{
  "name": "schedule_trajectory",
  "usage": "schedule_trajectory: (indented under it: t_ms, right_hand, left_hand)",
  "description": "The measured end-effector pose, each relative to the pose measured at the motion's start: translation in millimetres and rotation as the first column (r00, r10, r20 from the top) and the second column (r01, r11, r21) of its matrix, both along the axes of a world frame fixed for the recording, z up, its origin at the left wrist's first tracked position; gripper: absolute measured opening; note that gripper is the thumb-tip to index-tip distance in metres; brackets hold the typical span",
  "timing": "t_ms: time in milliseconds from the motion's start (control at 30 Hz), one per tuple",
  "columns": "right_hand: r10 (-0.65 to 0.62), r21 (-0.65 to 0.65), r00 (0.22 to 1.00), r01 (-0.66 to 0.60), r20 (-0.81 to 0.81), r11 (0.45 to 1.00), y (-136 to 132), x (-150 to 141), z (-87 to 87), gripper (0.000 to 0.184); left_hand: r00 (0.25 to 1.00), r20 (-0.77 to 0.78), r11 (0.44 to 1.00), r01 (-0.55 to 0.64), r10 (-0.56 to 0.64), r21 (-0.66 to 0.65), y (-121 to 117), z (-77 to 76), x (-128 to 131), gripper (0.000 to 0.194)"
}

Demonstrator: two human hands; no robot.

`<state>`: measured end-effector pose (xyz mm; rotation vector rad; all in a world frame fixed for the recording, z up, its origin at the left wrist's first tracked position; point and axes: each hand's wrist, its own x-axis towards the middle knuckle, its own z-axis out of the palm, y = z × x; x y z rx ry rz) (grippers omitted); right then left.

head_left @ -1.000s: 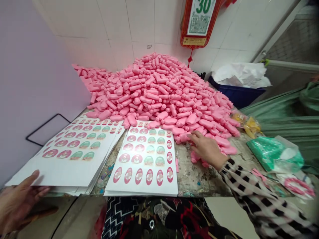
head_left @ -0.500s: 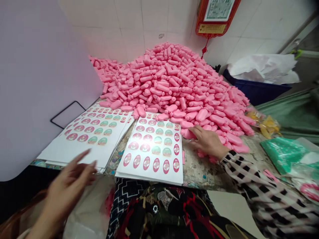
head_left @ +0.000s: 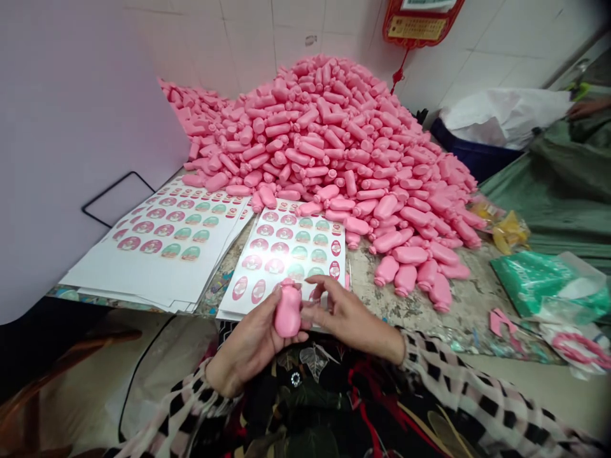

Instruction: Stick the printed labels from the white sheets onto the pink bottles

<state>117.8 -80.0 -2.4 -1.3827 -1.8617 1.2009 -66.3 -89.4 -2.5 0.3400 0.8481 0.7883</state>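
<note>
Left hand (head_left: 252, 346) is basically wrapped round a pink bottle (head_left: 288, 313); right hand (head_left: 351, 318) sits at the bottle's 3 o'clock, fingers loosely spread.

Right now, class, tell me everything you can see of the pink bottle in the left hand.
The pink bottle looks like smooth, slightly shiny plastic, with a rounded body and narrower neck. No label shows on its visible side. The left hand grips it, neck pointing away from the person, at the near edge of the sticker sheet. Whether the right hand touches it is unclear.
</note>
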Motion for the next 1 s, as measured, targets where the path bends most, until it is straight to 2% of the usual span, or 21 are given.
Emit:
schedule_trajectory:
  t_ms: [67, 100, 200, 233, 267, 333, 400, 433, 467, 533, 633, 767, 867, 1000]
  right_hand:
    - [-0.088, 0.085, 0.984, 0.075, 0.157, 0.994, 9.3, 20.2, -0.8, 0.033]
    - [-0.138, 0.131, 0.958, 0.108, 0.251, 0.985, 14.5, 28.6, -2.7, 0.032]
    - [-0.227, 0.270, 0.876, 0.116, 0.426, 0.956, 28.1, 41.7, -10.6, 0.029]
    - [-0.240, 0.308, 0.860, 0.103, 0.450, 0.946, 31.4, 42.2, -13.3, 0.026]
    - [-0.249, 0.341, 0.848, 0.087, 0.468, 0.936, 34.0, 41.3, -15.7, 0.024]
    - [-0.254, 0.385, 0.824, 0.048, 0.506, 0.922, 37.9, 37.3, -19.9, 0.019]
    - [-0.249, 0.410, 0.799, 0.003, 0.547, 0.912, 40.6, 32.8, -22.9, 0.018]
    - [-0.246, 0.420, 0.788, -0.017, 0.564, 0.907, 41.7, 31.0, -23.9, 0.017]
    - [-0.249, 0.429, 0.778, -0.031, 0.578, 0.903, 42.7, 29.8, -24.6, 0.017]
    - [-0.254, 0.443, 0.762, -0.048, 0.596, 0.895, 44.4, 29.2, -24.6, 0.016]
    - [-0.249, 0.454, 0.776, -0.054, 0.580, 0.889, 46.7, 32.7, -21.5, 0.015]
    - [-0.258, 0.451, 0.834, 0.012, 0.487, 0.893, 45.0, 39.9, -16.5, 0.014]
    - [-0.194, 0.389, 0.871, 0.003, 0.452, 0.921, 35.2, 41.9, -16.3, 0.014]
    - [-0.178, 0.341, 0.869, 0.011, 0.462, 0.940, 18.4, 45.6, -19.8, 0.016]
  left_hand:
    - [0.998, -0.066, 1.000, -0.001, 0.001, -0.002, 1.5, -1.4, -6.2, 0.036]
    - [0.994, -0.113, 1.000, 0.005, -0.003, 0.024, 2.9, -1.7, -7.9, 0.036]
    - [0.933, -0.360, 0.966, 0.090, 0.003, 0.241, 10.0, -0.5, -6.8, 0.038]
    - [0.870, -0.491, 0.927, 0.160, 0.028, 0.338, 13.5, 0.4, -5.1, 0.035]
    - [0.775, -0.627, 0.869, 0.259, 0.073, 0.422, 17.6, 1.5, -3.0, 0.029]
    - [0.522, -0.828, 0.710, 0.503, 0.205, 0.493, 27.1, 2.8, 1.3, 0.014]
    - [0.300, -0.892, 0.561, 0.698, 0.337, 0.446, 37.1, 2.0, 5.3, 0.009]
    - [0.221, -0.896, 0.508, 0.760, 0.386, 0.407, 41.8, 0.4, 7.0, 0.009]
    - [0.157, -0.893, 0.473, 0.802, 0.421, 0.364, 46.2, -1.8, 8.4, 0.008]
    - [0.068, -0.892, 0.448, 0.846, 0.448, 0.290, 53.3, -7.8, 10.1, 0.007]
    - [0.020, -0.898, 0.446, 0.863, 0.439, 0.237, 59.8, -16.7, 10.1, 0.012]
    - [0.045, -0.897, 0.420, 0.872, 0.440, 0.250, 62.6, -20.8, 8.6, 0.013]
    - [0.059, -0.894, 0.391, 0.885, 0.444, 0.252, 62.4, -19.3, 7.9, 0.011]
    - [0.075, -0.886, 0.368, 0.891, 0.458, 0.266, 59.6, -17.3, 5.0, 0.008]
